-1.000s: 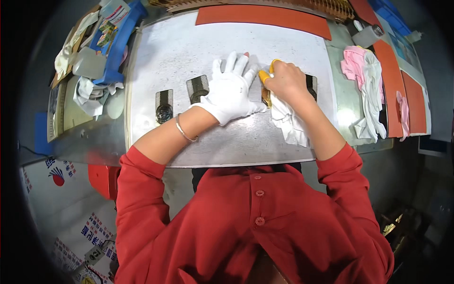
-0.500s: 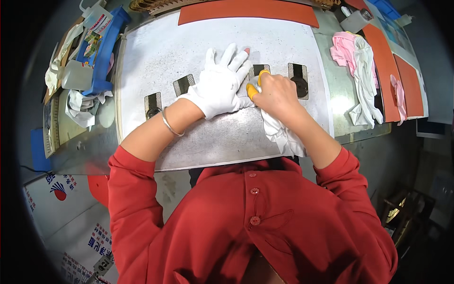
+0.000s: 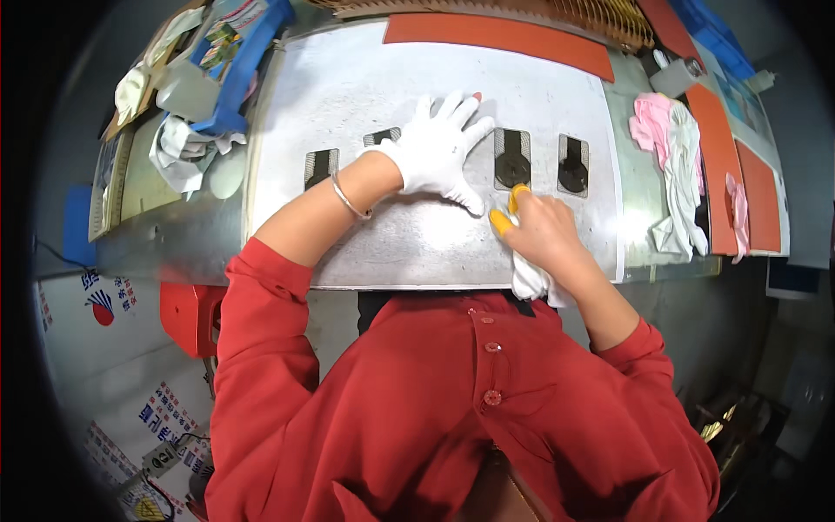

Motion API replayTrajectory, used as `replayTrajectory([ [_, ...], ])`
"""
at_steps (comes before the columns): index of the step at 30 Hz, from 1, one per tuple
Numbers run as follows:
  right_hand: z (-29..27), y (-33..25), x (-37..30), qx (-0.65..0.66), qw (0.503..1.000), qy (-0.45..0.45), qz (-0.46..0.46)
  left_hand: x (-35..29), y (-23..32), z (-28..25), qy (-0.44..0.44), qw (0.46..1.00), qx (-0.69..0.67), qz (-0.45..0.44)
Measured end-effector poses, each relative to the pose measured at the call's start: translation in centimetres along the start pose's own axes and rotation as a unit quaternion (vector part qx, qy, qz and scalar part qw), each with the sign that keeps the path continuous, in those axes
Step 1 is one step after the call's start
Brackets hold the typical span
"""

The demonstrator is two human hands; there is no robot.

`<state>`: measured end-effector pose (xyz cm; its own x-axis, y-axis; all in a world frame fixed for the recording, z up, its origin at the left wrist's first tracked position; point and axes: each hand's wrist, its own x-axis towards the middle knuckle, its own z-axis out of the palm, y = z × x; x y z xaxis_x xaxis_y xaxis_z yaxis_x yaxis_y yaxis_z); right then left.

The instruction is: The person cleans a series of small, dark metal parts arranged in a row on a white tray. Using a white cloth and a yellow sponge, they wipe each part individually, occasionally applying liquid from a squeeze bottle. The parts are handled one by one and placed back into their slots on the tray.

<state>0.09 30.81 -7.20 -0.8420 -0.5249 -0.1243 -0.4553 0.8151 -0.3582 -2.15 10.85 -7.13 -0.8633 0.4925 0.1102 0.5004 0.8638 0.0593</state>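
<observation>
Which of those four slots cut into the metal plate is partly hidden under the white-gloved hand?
The second slot from the left: the left hand in its white glove lies over its lower part. The other three slots show fully uncovered.

view: head, fisheye | faces: straight down | range: close over metal worktable (image 3: 365, 78) | views: one

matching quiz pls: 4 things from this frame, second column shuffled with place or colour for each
Things:
1. left hand
2. right hand
3. orange mat
4. pink and white cloths

Descriptions:
A. at the plate's far edge
B. yellow caps on fingertips, gripping a white cloth
C. white glove, flat on the metal plate
D. heaped right of the plate

Pairs: 1-C, 2-B, 3-A, 4-D
</observation>
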Motion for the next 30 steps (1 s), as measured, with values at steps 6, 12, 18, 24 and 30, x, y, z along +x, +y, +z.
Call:
replayTrajectory([
  [6,-4.2,-1.5,2.3,0.007,1.0,0.012,-0.026,-5.0,-1.6,-2.1,0.0,0.99,-0.016,-0.141],
  [12,-1.7,-3.5,9.4,0.011,0.997,0.035,-0.071,-6.5,-1.8,-0.8,0.029,0.986,-0.008,-0.165],
  [18,-0.2,-4.9,13.5,0.008,0.999,-0.001,-0.053,-6.4,-2.2,-0.3,0.037,0.983,-0.003,-0.179],
  [24,0.9,-5.5,13.7,0.001,0.999,0.0,-0.035,-5.6,-2.9,0.3,0.029,0.983,-0.003,-0.183],
  [30,1.0,-6.2,11.5,-0.018,0.999,-0.022,-0.024,-5.6,-3.3,0.1,0.018,0.99,-0.013,-0.141],
])
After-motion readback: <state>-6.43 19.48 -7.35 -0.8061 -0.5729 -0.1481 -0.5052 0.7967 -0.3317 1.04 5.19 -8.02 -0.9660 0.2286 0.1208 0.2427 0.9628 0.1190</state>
